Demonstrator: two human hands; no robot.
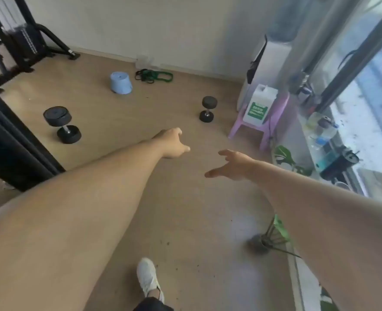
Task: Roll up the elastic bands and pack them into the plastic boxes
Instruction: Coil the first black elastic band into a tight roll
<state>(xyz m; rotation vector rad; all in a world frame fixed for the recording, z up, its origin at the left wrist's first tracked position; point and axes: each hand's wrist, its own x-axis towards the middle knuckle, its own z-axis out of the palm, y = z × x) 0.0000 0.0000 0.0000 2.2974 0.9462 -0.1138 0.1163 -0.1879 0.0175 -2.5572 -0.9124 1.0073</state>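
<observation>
Both bare forearms reach forward over the tan wooden floor [122, 122], and neither hand holds anything. The left hand [173, 145] has a loose, empty grip with its fingers curled slightly and spread apart; the right hand [232, 163] is likewise empty, its grip apart with thumb and fingers splayed. The tangled heap of green and black elastic bands [153, 75] lies on the floor near the far white wall, well apart from both hands. Just behind it, against the wall, stand what seem to be clear plastic boxes [144, 60], too blurred to tell more. Near the bands on their left sits a pale blue upturned plastic bucket [120, 83]. A large black dumbbell [62, 124] lies to the left and a smaller black dumbbell [207, 108] to the right. A lilac plastic stool [260, 123] carrying a white jug with a green label [259, 106] stands by the window. A white sneaker [149, 278] shows at the bottom edge.
</observation>
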